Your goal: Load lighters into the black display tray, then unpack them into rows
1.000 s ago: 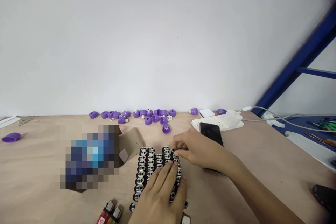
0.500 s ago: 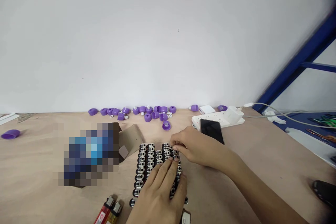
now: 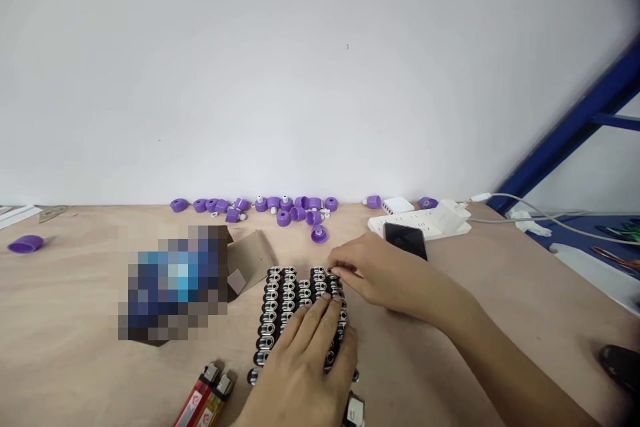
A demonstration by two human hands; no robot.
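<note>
Handling metal-topped pcs [image 3: 289,295], prob. lighters, set in rows front-ctr on table [image 3: 75,293]. Bracing nearer rows w/ left hand [image 3: 307,357], fingers extended, not closed on anything. Reaching far R corner w/ right hand [image 3: 367,267], thumb + index bent together at end pc [image 3: 330,271]; can't tell if gripped. Step, as judged: fingering end pc while steadying rest. Calls for fine fingertip control, light L pressure. Also note red lighter [image 3: 193,398], yellow lighter [image 3: 214,407] lower L; phone [image 3: 406,238] behind R wrist; purple caps [image 3: 284,218] nr wall [image 3: 320,80].
</note>
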